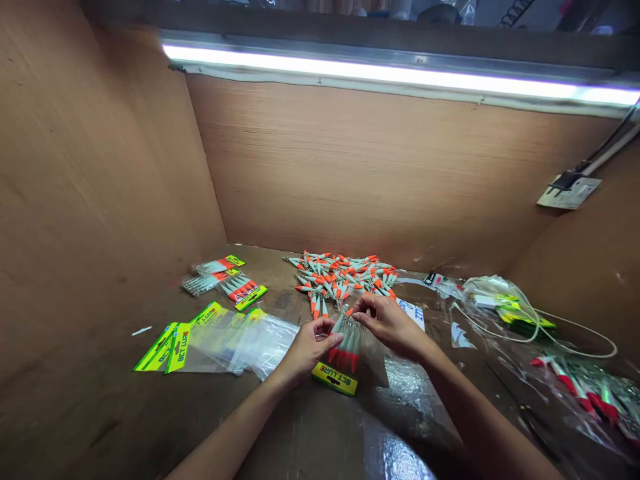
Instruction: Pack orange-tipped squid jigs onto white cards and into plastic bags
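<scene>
In front of me lies a clear plastic bag (345, 343) with several white-and-red fishing lures in it. Its yellow header card (335, 379) faces me. My left hand (313, 343) is closed on the bag's left edge, thumb and fingers pinched together. At the bag's far end, my right hand (383, 321) pinches a fishing lure (339, 323) near the wire ends. The fingers partly hide that lure, so how far it sits inside the bag cannot be seen. Just beyond both hands spreads a pile of loose lures (345, 273) with orange tips.
Flat bags (210, 337) with yellow cards lie at the left, and filled packs (243, 287) sit behind them. To the right are a coiled white cord (595, 333), a plastic bag of red-and-white lures (595, 393) and a paper label (413, 313). Wooden walls (350, 167) enclose the bench.
</scene>
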Action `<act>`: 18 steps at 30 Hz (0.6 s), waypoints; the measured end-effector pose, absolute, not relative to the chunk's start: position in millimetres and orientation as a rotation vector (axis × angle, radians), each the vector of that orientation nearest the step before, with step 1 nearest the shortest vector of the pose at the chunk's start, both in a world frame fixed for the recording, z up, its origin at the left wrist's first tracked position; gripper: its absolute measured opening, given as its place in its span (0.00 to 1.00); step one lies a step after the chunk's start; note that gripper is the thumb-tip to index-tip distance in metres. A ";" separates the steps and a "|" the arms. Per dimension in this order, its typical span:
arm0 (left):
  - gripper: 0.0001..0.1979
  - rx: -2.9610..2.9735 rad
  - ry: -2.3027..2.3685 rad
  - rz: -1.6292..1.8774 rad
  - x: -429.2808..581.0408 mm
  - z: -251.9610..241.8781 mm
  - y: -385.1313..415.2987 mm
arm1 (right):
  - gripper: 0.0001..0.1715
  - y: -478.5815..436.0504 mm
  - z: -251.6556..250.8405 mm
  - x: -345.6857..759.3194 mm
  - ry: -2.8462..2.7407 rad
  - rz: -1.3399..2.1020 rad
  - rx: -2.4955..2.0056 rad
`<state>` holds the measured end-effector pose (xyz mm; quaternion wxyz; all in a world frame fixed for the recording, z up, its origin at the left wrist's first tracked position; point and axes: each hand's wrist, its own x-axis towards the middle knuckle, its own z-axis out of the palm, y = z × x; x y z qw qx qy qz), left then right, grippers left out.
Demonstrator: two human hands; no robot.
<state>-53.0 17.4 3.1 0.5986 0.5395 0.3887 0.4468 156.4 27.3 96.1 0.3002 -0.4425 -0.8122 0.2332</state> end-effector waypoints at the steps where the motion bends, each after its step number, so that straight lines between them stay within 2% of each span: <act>1: 0.21 1.270 0.926 1.069 -52.2 1.6 18.5 | 0.05 28.1 94.4 156.4 -2.142 0.622 -1.166; 9: 0.12 1.382 0.985 1.152 -50.7 1.7 21.6 | 0.10 31.1 86.1 154.9 -2.101 0.621 -1.140; 13: 0.12 1.383 0.999 1.137 -50.8 0.1 21.8 | 0.14 28.9 86.7 152.6 -2.127 0.595 -1.108; 18: 0.15 1.340 0.993 1.143 -50.6 0.8 20.9 | 0.12 29.3 85.4 151.8 -2.157 0.544 -1.064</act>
